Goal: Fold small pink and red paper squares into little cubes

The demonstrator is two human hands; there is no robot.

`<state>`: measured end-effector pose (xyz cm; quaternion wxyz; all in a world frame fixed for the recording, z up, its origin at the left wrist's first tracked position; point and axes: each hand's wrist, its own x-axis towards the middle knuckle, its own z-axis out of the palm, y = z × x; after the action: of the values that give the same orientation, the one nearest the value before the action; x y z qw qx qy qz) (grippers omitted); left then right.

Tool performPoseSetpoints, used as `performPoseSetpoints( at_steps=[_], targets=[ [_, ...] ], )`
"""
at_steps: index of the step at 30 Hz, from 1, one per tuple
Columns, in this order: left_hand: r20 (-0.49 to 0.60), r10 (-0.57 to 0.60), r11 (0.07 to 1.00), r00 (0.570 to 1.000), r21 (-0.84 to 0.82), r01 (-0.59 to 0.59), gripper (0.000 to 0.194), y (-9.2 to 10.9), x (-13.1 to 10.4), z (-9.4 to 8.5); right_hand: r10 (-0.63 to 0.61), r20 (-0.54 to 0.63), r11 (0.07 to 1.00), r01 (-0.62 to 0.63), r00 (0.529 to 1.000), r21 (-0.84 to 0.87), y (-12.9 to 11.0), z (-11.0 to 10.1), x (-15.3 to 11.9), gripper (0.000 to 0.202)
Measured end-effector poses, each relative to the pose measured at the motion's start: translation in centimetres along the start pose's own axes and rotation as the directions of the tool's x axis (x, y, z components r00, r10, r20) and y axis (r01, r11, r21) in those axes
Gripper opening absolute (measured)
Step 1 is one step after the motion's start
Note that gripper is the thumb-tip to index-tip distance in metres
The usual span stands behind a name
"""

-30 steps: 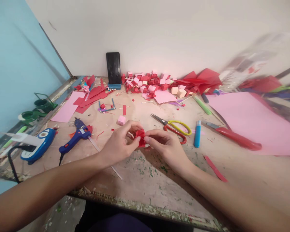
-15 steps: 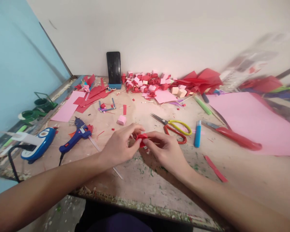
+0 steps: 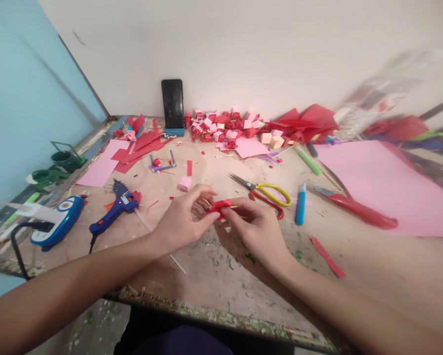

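Observation:
Between my two hands is a small folded piece of red paper [image 3: 220, 207], held above the middle of the table. My left hand [image 3: 186, 214] pinches its left side between thumb and fingers. On the other side my right hand [image 3: 256, 227] grips it, with the fingertips partly hidden behind the paper. Scissors [image 3: 260, 190] with one yellow and one red handle lie just beyond my right hand. A pink paper cube [image 3: 185, 184] sits beyond my left hand. The blue glue gun [image 3: 114, 209] rests to the left, a clear glue stick in its back end.
Many red and pink paper cubes [image 3: 224, 125] are heaped along the wall beside a phone [image 3: 173, 103] on a blue stand. At right lie a blue tube [image 3: 300, 204], a red-handled knife [image 3: 361, 209], pink paper [image 3: 391, 182] and a red strip [image 3: 327, 257]. A power strip [image 3: 56, 222] is at left.
The red paper has turned slightly between my fingers and shows a broader flat face. My left fingers have loosened and spread a little. The objects on the table stay in place.

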<state>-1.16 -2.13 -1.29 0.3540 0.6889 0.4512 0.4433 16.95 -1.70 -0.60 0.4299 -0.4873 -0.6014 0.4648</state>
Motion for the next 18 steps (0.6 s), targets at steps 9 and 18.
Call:
performPoseSetpoints(
  at_steps=[9, 18],
  targets=[
    [0.02, -0.076, 0.994, 0.997, -0.075, 0.077, 0.004, 0.53, 0.4, -0.27, 0.012, 0.02, 1.0, -0.012, 1.0, 0.016, 0.73, -0.18, 0.25, 0.013],
    [0.048, 0.077, 0.997, 0.996, 0.019, -0.078, 0.005, 0.14, 0.37, -0.23, -0.01, 0.002, 0.999, 0.01, 1.0, 0.045, 0.81, -0.1, 0.33, 0.01]
  ],
)
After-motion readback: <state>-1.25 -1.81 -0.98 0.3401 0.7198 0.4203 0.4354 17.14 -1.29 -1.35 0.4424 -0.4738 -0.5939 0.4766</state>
